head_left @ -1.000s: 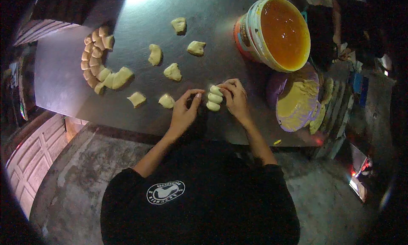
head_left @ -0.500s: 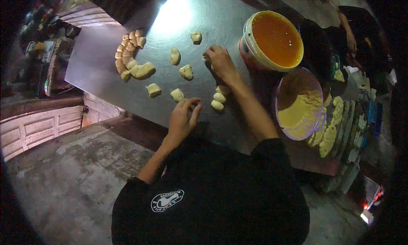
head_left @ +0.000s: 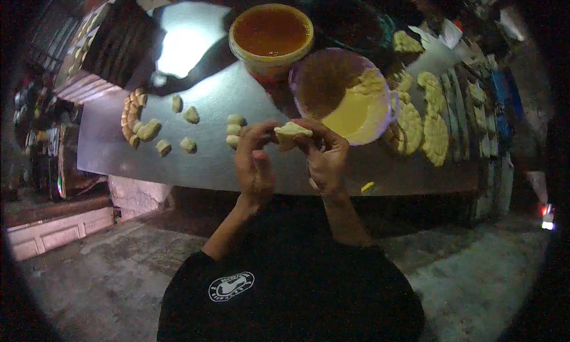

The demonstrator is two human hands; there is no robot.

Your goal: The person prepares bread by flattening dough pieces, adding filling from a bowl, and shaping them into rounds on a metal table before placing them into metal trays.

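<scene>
A small piece of pale dough (head_left: 291, 133) is up in front of me between my two hands, over the near part of the metal table (head_left: 214, 170). My right hand (head_left: 328, 161) pinches its right side between thumb and fingers. At its left end are the curled fingertips of my left hand (head_left: 254, 164), partly blurred. Just left of that hand stands a short row of rounded dough balls (head_left: 234, 131). Farther left lie several loose dough lumps (head_left: 189, 144), beside a curved double row of browner dough pieces (head_left: 130, 116).
A bucket of orange liquid (head_left: 231, 42) stands beyond my hands. Right of it, a purple basin (head_left: 293, 84) holds a yellow mass. Long dough strips (head_left: 435, 122) lie farther right. A small yellow object (head_left: 368, 187) sits near the front edge. Stacked trays (head_left: 89, 86) rise at the far left.
My view has swung right. Both hands have come together in front of me, and a dough piece is now held up between them. The right hand has left the tabletop.
</scene>
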